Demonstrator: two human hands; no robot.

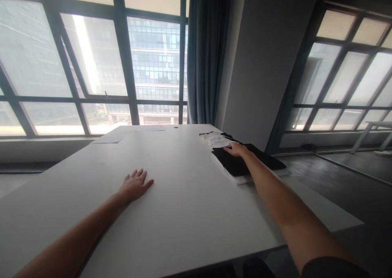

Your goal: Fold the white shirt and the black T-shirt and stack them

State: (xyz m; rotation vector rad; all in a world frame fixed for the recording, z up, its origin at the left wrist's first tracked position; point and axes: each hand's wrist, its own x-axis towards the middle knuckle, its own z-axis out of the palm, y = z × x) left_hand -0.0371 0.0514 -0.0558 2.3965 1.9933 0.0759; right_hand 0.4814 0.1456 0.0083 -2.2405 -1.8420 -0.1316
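My left hand (134, 185) lies flat, palm down, on the bare white table (171, 196), fingers together, holding nothing. My right hand (236, 150) reaches out to the table's right edge and rests palm down on a folded black garment (245, 160). That black piece lies on top of a folded white garment (241, 179). Just beyond my right hand sits another folded white cloth (217, 139) with dark trim at its edges.
Sheets of paper (108, 139) lie at the table's far left end, and a small dark round hole (176, 127) is near the far edge. Large windows and a blue curtain (206, 53) stand behind the table. A second white table (376, 127) stands at far right.
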